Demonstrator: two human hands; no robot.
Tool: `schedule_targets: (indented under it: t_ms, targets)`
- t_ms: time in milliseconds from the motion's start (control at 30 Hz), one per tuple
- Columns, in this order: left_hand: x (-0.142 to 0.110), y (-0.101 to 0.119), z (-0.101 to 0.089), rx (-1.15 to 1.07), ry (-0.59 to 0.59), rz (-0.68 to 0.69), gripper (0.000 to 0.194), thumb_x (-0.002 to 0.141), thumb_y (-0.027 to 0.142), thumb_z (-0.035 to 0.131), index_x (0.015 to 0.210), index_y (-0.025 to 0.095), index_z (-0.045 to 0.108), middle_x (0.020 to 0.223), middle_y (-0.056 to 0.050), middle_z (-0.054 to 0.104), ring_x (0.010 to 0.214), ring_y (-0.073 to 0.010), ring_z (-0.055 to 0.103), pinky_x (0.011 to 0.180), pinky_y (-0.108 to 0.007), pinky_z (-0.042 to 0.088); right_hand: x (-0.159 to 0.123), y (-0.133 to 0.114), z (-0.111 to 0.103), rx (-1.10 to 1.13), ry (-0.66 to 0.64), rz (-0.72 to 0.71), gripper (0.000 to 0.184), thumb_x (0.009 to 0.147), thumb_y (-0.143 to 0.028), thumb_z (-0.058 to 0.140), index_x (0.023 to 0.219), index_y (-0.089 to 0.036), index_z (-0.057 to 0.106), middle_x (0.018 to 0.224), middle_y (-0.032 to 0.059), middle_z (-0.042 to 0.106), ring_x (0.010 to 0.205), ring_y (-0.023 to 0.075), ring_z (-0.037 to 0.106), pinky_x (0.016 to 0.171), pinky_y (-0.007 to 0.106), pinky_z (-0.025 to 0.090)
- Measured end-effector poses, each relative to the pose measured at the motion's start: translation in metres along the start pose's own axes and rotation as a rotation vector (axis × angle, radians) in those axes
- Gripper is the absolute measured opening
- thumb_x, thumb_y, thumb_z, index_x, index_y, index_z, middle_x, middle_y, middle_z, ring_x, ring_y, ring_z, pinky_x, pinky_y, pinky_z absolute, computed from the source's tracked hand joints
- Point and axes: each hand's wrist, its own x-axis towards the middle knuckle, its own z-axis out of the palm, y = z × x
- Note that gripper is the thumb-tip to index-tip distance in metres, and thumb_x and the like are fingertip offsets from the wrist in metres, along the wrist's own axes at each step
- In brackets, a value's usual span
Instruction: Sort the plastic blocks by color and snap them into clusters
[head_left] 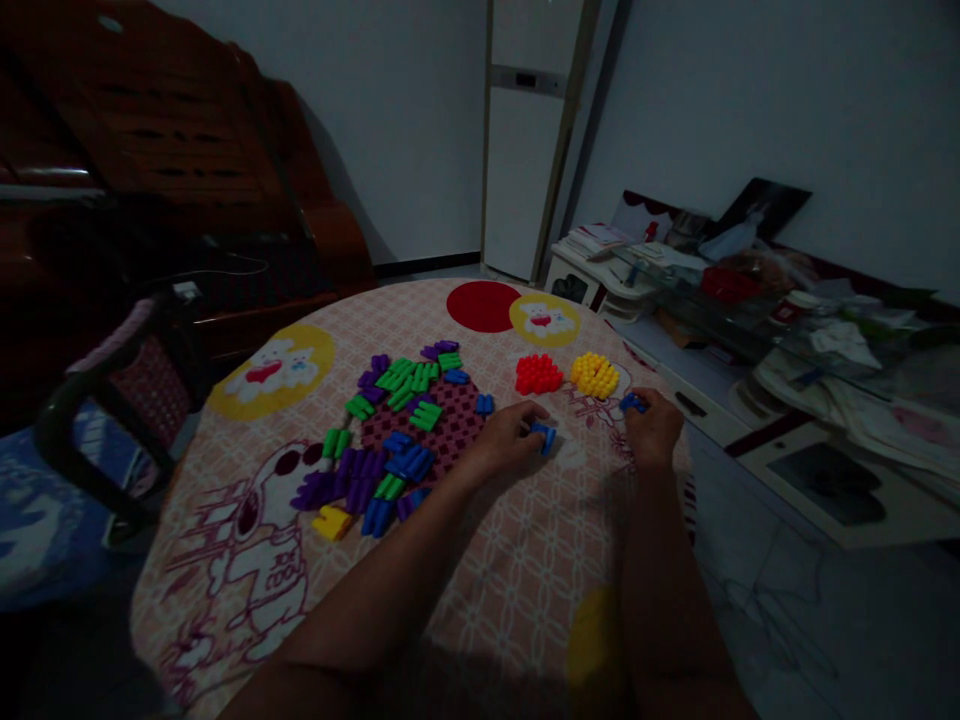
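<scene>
Between the fingers of my left hand is a blue plastic building block, held just above the tablecloth. Farther right, my right hand is closed on another blue block, partly covered by the fingers. Beyond the hands sit a cluster of red blocks and a cluster of yellow blocks, side by side. To the left of my left hand lie loose green blocks, purple blocks and blue blocks. A single yellow block rests at the near edge of that spread.
A patterned cloth covers the round table. At left stand a chair and a wooden sofa. A cluttered low cabinet runs along the right wall, with cables on the floor. A tall white unit stands behind.
</scene>
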Motion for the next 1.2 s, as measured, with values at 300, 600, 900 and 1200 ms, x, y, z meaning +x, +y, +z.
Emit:
schedule_targets:
  t_ms: [300,600,900,1200]
  targets:
    - [0.0,-0.012,0.022,-0.527,-0.083,-0.145,0.021,0.073,0.025,0.072,0.09,0.013,0.072,0.063,0.0,0.064,0.051,-0.0112,0.054,0.05,-0.022,0.039,-0.005,0.014,0.001,-0.158,-0.064,0.005,0.039,0.066,-0.015,0.056,0.098,-0.019,0.078,0.089,0.0131,0.076,0.084,0.0274,0.068,0.082,0.038,0.05]
    - [0.007,-0.018,0.021,-1.025,0.094,-0.26,0.034,0.063,0.022,0.089,0.092,0.013,0.074,0.087,-0.006,0.073,0.076,-0.0154,0.067,0.075,-0.03,0.054,-0.031,-0.072,0.008,0.489,-0.393,-0.212,0.027,0.084,-0.036,0.061,0.099,-0.019,0.076,0.094,0.0083,0.077,0.085,0.0233,0.071,0.081,0.036,0.057]
    - [0.01,-0.017,0.013,-1.033,0.2,-0.27,0.033,0.063,0.014,0.086,0.089,0.012,0.065,0.071,0.0,0.07,0.062,-0.0118,0.067,0.064,-0.023,0.054,-0.053,-0.092,0.019,0.658,-0.544,-0.105,0.036,0.078,-0.03,0.069,0.113,-0.021,0.075,0.09,0.0039,0.077,0.074,0.0189,0.071,0.069,0.03,0.059]
    - [0.008,-0.006,0.008,-1.135,0.235,-0.399,0.014,0.081,0.012,0.078,0.082,0.011,0.064,0.069,0.0,0.068,0.054,-0.0056,0.063,0.057,-0.014,0.055,-0.045,-0.09,0.016,0.927,-0.642,-0.048,0.036,0.071,-0.033,0.074,0.105,-0.021,0.077,0.097,0.004,0.077,0.076,0.0167,0.071,0.073,0.031,0.061]
